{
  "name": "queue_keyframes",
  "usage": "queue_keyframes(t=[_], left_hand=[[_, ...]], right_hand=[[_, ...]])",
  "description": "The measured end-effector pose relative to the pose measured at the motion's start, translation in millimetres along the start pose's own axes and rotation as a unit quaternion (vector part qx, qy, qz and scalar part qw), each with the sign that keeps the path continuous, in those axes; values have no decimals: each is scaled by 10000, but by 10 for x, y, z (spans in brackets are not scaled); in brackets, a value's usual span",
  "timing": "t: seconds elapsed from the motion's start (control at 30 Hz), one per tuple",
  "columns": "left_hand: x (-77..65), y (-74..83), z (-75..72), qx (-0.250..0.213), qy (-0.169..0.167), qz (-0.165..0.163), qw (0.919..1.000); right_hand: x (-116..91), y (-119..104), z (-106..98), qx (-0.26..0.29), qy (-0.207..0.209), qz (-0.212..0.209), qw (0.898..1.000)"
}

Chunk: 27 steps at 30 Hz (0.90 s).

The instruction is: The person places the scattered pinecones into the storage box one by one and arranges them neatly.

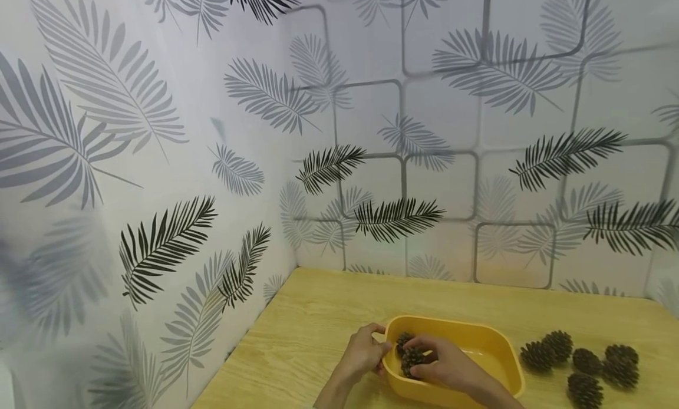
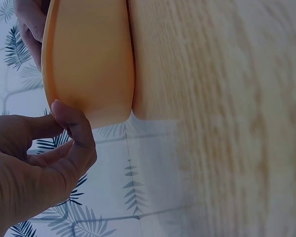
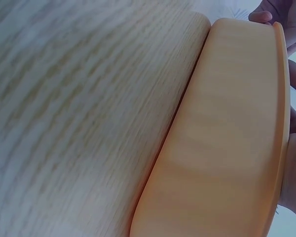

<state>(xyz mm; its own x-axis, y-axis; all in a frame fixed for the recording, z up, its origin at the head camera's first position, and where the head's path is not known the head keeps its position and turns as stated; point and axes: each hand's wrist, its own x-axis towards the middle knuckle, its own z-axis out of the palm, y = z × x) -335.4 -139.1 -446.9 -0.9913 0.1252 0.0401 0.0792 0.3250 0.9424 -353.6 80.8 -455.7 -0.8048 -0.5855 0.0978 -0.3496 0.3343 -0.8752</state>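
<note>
A yellow plastic tub stands on the table in the head view, its outer wall filling much of both wrist views. My left hand pinches the rim at the tub's left end, thumb and fingers on the wall. Over the rim reaches my right hand, its fingers curled round a pine cone inside the left part. A second pine cone lies just behind that one. In the right wrist view, the tub wall hides the right hand's fingertips and the cones.
Several loose pine cones lie on the wood-grain table to the right of the tub. Behind and to the left, a pale wall covering with leaf prints meets the table's edges.
</note>
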Motion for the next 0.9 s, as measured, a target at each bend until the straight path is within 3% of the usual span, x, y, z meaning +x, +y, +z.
queue_keyframes(t=[0.7, 0.9], left_hand=[[14, -4, 5, 70, 28, 23, 10000], [6, 11, 19, 91, 59, -20, 9999]], right_hand=[[43, 29, 37, -483, -98, -444, 9978], [25, 18, 35, -354, -215, -428, 9982]])
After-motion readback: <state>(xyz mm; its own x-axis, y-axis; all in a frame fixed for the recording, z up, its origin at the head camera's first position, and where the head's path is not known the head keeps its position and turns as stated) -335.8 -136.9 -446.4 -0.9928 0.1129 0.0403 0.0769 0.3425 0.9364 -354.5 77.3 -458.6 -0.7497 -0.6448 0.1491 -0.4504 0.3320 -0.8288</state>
